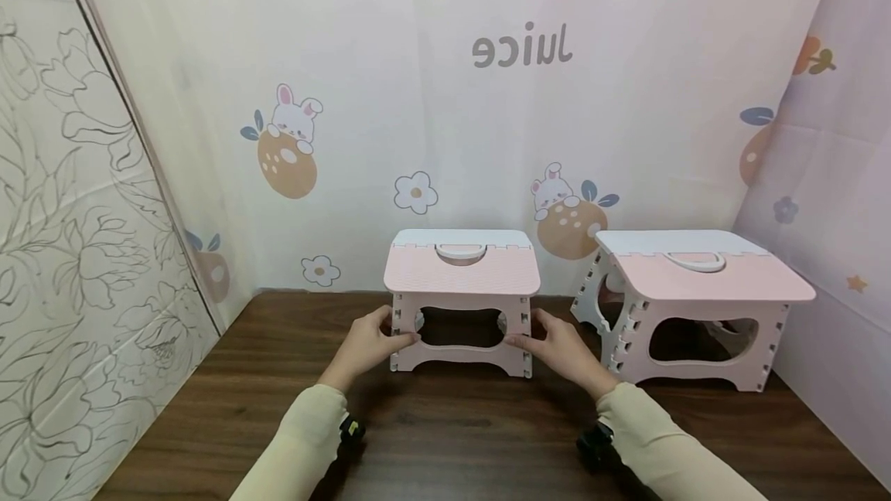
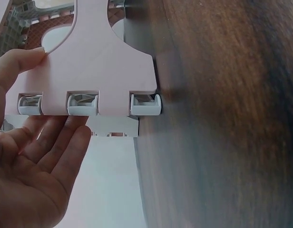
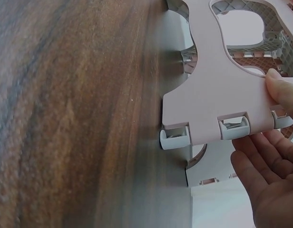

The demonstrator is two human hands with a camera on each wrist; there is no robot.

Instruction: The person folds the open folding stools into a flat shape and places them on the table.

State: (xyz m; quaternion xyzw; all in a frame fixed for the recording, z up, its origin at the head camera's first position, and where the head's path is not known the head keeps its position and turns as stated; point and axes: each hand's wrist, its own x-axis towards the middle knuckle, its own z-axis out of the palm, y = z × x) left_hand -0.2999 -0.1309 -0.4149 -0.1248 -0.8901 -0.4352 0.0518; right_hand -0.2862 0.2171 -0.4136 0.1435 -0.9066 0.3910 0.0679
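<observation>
A small pink and white folding stool (image 1: pixel 462 273) stands unfolded on the brown wooden table, its white handle at the middle of the top. On its left side my left hand (image 1: pixel 371 342) grips the front leg panel, thumb on the pink face and fingers behind the hinged edge. My right hand (image 1: pixel 562 342) holds the opposite edge the same way. In the left wrist view the thumb of the left hand (image 2: pixel 37 156) lies by the panel's cut-out. The right wrist view has the right hand (image 3: pixel 275 166) pinching the panel above its lowest hinge.
A larger pink and white folding stool (image 1: pixel 710 281) stands unfolded to the right, close to the right forearm. Behind the wooden table (image 1: pixel 445 431) hangs a printed curtain (image 1: pixel 418 99); a flower-patterned panel (image 1: pixel 90 215) borders the left side.
</observation>
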